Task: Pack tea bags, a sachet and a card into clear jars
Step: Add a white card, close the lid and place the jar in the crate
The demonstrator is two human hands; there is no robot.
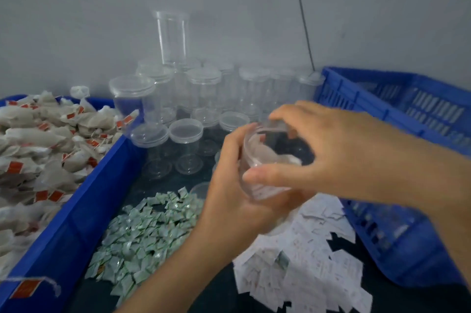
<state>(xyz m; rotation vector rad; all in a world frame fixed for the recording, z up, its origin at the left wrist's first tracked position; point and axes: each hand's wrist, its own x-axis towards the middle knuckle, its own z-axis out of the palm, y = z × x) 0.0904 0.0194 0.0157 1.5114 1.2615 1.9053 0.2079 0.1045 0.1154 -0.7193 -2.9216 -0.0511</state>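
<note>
Two hands meet over the middle of the dark desk and both grasp one clear round plastic jar. The left hand comes from below and wraps the jar's left side and bottom, with curled fingers under it. The right hand comes from the right and lies over the top; its thumb presses the near wall and its fingertips curl around the far rim. The jar is lifted off the desk and tilted a little, and white tea bags show inside it. The picture is blurred there, so I cannot tell if a lid sits on it.

Along the left edge of the desk stands a blue plastic bin heaped with white tea bags with red tags. Near the front edge, between this bin and the left forearm, lies a pile of small green-white sachets. A pile of white printed cards lies under and just right of the hands. A blue slotted plastic crate takes the right edge, close behind the right wrist. At the back edge, against the grey wall, many empty clear lidded jars stand packed, one tall open one on top. Bare dark surface shows only in narrow strips between the piles.
</note>
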